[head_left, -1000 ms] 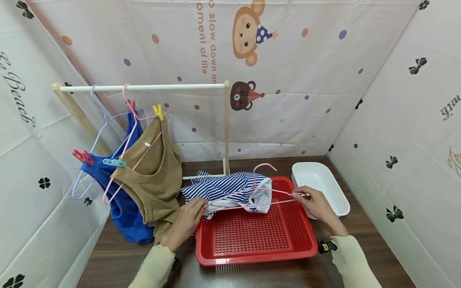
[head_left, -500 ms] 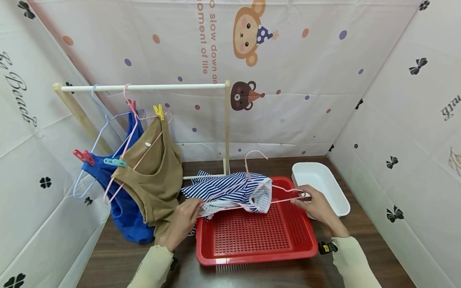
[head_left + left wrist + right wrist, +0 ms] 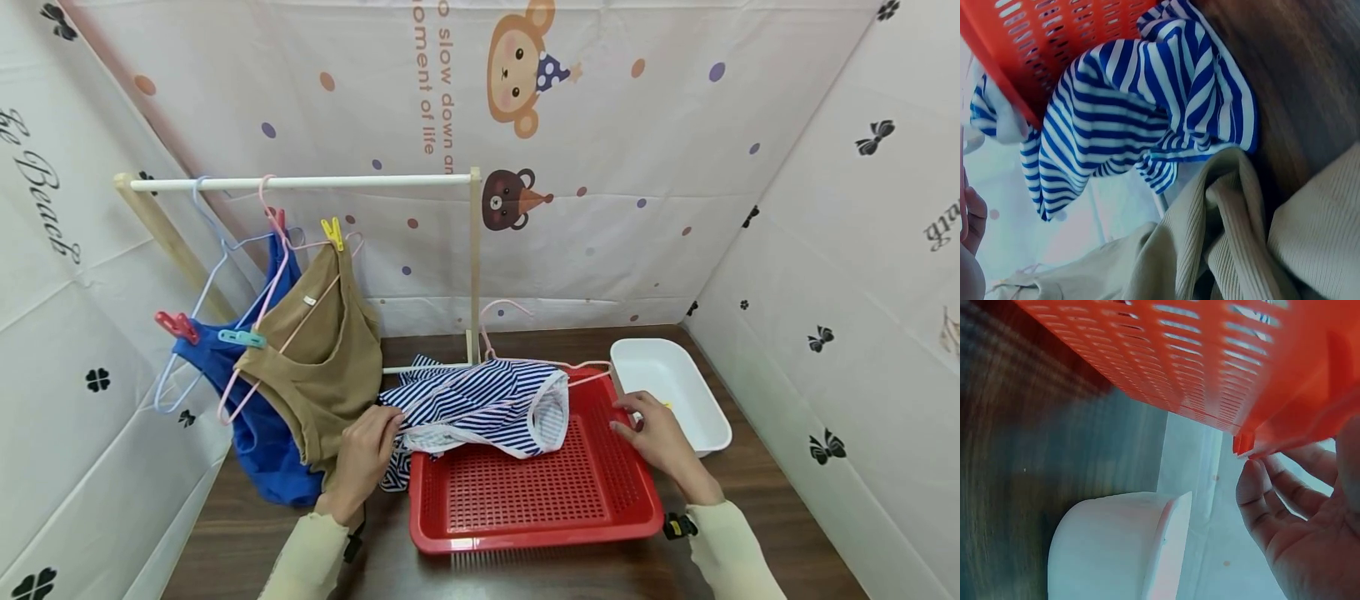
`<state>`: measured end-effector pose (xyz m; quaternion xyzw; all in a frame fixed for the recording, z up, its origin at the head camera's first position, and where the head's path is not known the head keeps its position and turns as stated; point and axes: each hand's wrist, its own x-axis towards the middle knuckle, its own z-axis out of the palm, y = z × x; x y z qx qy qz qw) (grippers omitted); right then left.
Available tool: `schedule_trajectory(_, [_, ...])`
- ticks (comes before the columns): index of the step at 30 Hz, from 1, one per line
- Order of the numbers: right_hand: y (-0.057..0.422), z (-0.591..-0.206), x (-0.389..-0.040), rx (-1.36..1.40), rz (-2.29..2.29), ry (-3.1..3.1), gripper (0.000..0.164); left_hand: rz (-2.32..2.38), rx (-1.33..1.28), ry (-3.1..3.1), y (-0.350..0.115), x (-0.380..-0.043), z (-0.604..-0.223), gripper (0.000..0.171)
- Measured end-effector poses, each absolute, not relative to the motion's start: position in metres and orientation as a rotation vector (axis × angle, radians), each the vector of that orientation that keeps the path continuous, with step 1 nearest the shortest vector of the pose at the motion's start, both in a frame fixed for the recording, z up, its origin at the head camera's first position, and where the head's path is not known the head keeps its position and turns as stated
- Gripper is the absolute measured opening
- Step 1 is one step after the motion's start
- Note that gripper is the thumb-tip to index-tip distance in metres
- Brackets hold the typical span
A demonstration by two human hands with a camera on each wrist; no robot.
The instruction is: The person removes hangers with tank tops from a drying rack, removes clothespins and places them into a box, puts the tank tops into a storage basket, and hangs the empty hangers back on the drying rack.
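Observation:
A blue-and-white striped garment (image 3: 480, 404) lies across the back left of a red perforated basket (image 3: 525, 487), part of it hanging over the left side. A pink clothes hanger (image 3: 555, 362) runs through it, its hook standing up behind and its right end sticking out past the neckline. My left hand (image 3: 363, 454) pinches the hanger's left end beside the garment; in the left wrist view, fingertips (image 3: 975, 215) meet the pink bar. My right hand (image 3: 660, 437) is off the hanger, fingers loosely bent at the basket's right rim, holding nothing.
A white drying rack (image 3: 375, 181) with wooden posts stands at the back left. On it hang a blue garment (image 3: 270, 467) and a brown tank top (image 3: 337, 358), clipped to hangers with clothespins (image 3: 242, 338). A white bin (image 3: 686, 400) sits right of the basket.
The hanger has slid left and back into the striped garment, its hook shifting left. My right hand has let go of its right end; my left hand has moved left with the other end.

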<state>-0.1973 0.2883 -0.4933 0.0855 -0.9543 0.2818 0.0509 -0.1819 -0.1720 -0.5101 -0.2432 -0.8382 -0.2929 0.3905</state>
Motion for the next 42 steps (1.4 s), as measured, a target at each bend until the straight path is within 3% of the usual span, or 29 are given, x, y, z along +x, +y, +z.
schedule_trajectory(26, [0.277,-0.503,-0.185,0.237,0.729,-2.823,0.039,-0.695,-0.378,-1.966,-0.208,-0.165,-0.493,0.025])
schedule_trajectory(34, [0.276,-0.503,-0.185,0.239,0.739,-2.808,0.039,-0.678,-0.335,-1.936,-0.223,-0.157,-0.497,0.023])
schedule_trajectory(42, [0.276,-0.503,-0.185,0.231,0.75,-2.814,0.039,-0.655,-0.301,-1.887,-0.24,-0.151,-0.506,0.034])
